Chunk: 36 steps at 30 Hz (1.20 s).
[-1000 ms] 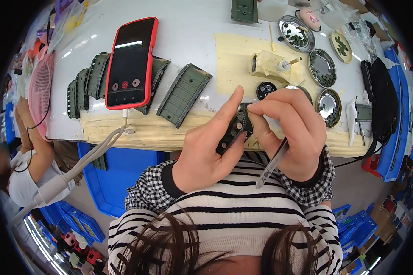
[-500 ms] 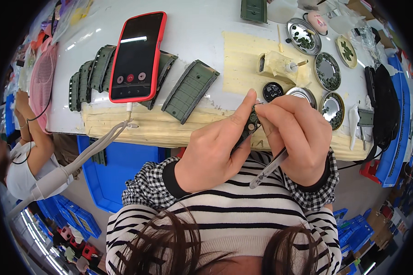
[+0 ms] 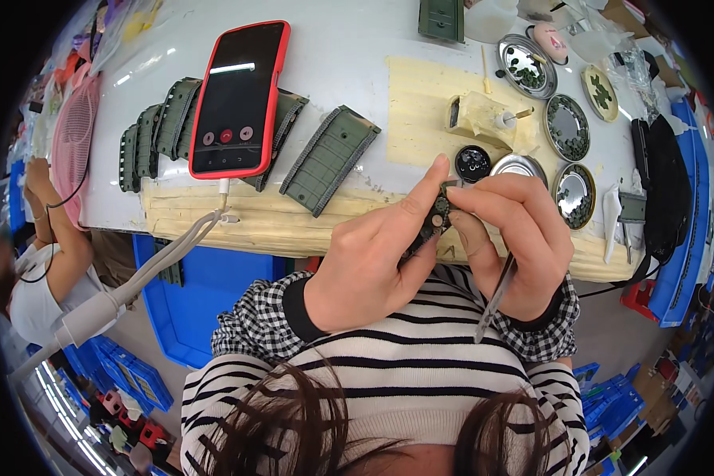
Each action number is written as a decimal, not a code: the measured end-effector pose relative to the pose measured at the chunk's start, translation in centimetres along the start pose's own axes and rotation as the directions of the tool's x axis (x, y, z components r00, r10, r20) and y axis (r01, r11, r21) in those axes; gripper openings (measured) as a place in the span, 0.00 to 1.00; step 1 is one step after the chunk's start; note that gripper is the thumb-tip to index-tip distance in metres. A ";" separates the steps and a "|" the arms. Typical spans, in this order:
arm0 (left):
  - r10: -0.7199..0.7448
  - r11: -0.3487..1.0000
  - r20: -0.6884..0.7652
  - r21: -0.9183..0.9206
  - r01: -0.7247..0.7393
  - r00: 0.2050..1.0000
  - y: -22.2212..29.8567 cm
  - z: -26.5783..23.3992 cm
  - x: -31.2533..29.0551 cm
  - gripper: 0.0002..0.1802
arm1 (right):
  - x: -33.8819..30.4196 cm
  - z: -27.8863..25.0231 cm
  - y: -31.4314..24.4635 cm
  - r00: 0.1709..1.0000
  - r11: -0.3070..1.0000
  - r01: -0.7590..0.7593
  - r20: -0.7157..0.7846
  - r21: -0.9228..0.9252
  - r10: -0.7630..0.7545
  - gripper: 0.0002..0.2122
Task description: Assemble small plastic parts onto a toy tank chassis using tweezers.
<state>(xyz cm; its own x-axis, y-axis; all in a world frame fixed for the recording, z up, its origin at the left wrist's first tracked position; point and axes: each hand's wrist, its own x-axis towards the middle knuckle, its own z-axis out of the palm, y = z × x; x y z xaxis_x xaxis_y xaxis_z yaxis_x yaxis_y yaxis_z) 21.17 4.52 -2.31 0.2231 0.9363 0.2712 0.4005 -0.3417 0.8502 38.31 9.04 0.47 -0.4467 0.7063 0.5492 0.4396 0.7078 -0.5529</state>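
Pinched between the thumb and fingers of my left hand (image 3: pixel 365 258) is a small dark green part (image 3: pixel 438 208) with a round tan spot on it. The thumb and index finger of my right hand (image 3: pixel 523 238) touch the upper end of this part. Metal tweezers (image 3: pixel 496 300) are tucked in the same hand, their blunt end pointing down toward my striped top. Whether a tiny piece sits between the right fingertips is hidden. Just beyond my hands stands a small round black pot (image 3: pixel 473 163), with a shallow metal dish (image 3: pixel 520 165) beside it.
A red-cased phone (image 3: pixel 238 99) leans on several curved green panels (image 3: pixel 329 161). Round dishes of small green pieces (image 3: pixel 567 127) stand at the right, near a tape-wrapped block (image 3: pixel 480 119). A grey cable (image 3: pixel 147 274) crosses the left. Below lies a blue tray (image 3: pixel 190 309); another person (image 3: pixel 51 262) sits left.
My right fingers have shifted slightly at the green part and opened a little. The tweezers have swung to a steeper angle, their blunt end moving right and down. My left hand has barely moved.
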 end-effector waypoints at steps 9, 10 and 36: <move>0.011 1.000 0.027 0.021 -0.011 1.000 -0.2 -0.3 0.0 0.38 | 0.3 0.1 -0.2 1.000 1.000 -0.021 -0.002 0.020 0.021 0.13; 0.004 1.000 0.041 0.019 -0.005 0.999 -0.2 -0.5 0.1 0.38 | 0.3 0.1 -0.2 1.000 1.000 -0.026 -0.001 0.015 0.026 0.13; 0.003 1.000 -0.013 -0.011 -0.003 1.000 -0.7 -0.7 0.2 0.38 | 0.6 0.8 -0.4 1.000 0.999 -0.020 -0.005 -0.031 0.020 0.14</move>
<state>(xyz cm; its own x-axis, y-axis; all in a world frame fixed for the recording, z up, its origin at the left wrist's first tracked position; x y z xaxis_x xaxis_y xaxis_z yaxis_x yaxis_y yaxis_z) 20.31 4.97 -2.55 0.2125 0.9362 0.2798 0.3898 -0.3438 0.8543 37.27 9.13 0.53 -0.4337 0.7201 0.5416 0.4721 0.6936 -0.5441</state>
